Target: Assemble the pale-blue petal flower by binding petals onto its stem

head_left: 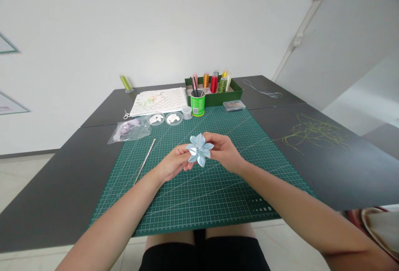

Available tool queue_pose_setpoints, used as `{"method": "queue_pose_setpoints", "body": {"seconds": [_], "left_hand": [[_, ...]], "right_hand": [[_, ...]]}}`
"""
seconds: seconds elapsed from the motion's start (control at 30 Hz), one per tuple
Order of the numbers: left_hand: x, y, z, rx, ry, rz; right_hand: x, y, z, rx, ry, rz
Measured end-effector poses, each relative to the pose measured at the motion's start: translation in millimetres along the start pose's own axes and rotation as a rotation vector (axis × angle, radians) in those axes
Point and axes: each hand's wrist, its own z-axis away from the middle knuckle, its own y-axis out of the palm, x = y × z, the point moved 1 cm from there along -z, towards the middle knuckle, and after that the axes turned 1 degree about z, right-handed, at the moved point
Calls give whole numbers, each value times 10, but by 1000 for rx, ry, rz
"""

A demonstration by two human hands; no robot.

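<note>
A pale blue artificial flower (200,150) with pointed, glossy petals faces me above the green cutting mat (174,204). My left hand (176,161) is closed around its lower left side, the fingertips partly behind the petals. From the right, my right hand (225,150) pinches the flower's edge between thumb and fingers. Whatever lies behind the bloom, such as a stem, is hidden. To the left of my left hand, a thin metal rod (145,162) rests slantwise on the mat.
Behind the flower stand a green can (198,104) with tools and a green box (233,95) of thread spools. Dishes of white pieces (156,119), a plastic bag (129,129), scissors (126,115) and papers (162,99) lie left. Tangled green thread (311,131) lies right.
</note>
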Motion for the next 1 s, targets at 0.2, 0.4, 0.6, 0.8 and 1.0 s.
{"method": "queue_pose_setpoints", "body": {"seconds": [0.2,0.4,0.6,0.8,1.0], "left_hand": [[18,43,0,-32,49,-11],[21,91,-15,-73,144,-67],[1,123,-19,-94,153,-24],[25,122,6,-100,76,18],[100,141,1,-108,16,58]], "right_hand": [[-85,92,50,-130,16,-39],[-141,257,66,-199,171,-322],[-136,221,66,-211,129,-247],[-42,107,54,-164,-116,100],[-19,167,109,-171,-160,209]]}}
